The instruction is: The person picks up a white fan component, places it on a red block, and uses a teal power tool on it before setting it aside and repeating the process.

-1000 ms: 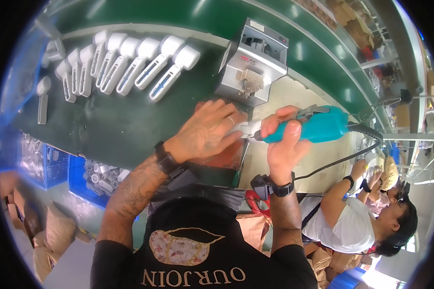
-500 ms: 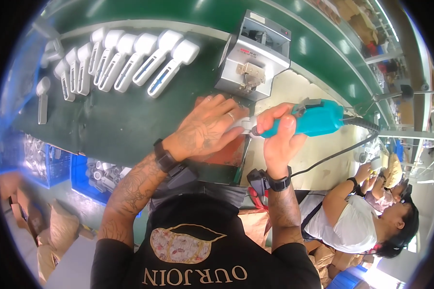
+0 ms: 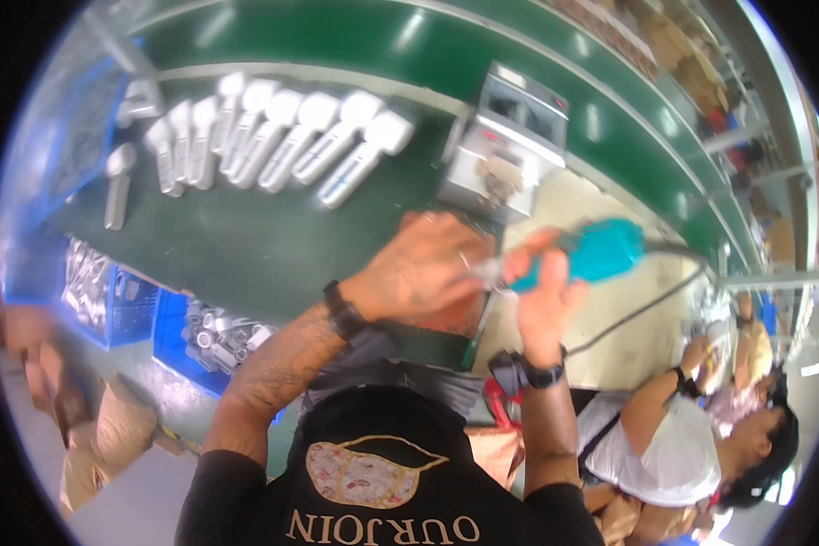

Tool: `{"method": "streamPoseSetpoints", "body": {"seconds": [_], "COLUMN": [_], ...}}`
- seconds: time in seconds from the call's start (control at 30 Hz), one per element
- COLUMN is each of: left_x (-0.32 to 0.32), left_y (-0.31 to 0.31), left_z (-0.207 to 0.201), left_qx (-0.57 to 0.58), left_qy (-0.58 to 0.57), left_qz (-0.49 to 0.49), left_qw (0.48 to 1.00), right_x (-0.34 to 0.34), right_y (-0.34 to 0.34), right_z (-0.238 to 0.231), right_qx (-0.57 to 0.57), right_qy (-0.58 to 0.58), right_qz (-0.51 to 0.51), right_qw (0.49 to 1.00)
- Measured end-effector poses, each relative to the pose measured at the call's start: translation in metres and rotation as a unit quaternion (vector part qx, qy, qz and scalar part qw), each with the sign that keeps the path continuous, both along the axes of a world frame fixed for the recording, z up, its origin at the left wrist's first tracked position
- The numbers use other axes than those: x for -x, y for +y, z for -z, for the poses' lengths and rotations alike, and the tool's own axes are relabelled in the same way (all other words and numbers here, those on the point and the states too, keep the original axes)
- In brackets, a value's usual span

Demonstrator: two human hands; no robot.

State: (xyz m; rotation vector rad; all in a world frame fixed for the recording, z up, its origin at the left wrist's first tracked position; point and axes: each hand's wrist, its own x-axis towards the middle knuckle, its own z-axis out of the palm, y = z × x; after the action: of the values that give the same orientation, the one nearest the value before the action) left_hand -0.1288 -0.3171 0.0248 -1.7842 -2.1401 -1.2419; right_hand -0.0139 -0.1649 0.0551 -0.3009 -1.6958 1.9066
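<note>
Teal cylindrical power tool (image 3: 605, 250) wrapped by right hand (image 3: 546, 296); white plastic piece (image 3: 490, 270) pinched in curled left hand (image 3: 425, 270). Tool best kept in line; piece braced.

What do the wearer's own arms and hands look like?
Short black sleeves, with black straps and dark boxy units at both wrists. The left forearm bears tattoo-like line markings. The left hand and right hand are gloveless, somewhat blurred.
</note>
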Motion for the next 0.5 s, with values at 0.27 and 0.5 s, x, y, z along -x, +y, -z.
{"method": "streamPoseSetpoints", "body": {"seconds": [0.27, 0.5], "left_x": [-0.022, 0.093], "left_y": [-0.093, -0.253], "left_z": [-0.003, 0.023], "left_qx": [-0.026, -0.228], "left_qy": [-0.084, -0.087], "left_qz": [-0.155, -0.605], "left_qw": [0.984, 0.758], "right_x": [-0.05, -0.066], "right_y": [-0.012, -0.01], "right_z": [-0.049, -0.024], "right_qx": [0.033, 0.049], "right_qy": [0.179, 0.091], "right_qz": [0.054, 0.109], "right_qw": [0.982, 0.989]}}
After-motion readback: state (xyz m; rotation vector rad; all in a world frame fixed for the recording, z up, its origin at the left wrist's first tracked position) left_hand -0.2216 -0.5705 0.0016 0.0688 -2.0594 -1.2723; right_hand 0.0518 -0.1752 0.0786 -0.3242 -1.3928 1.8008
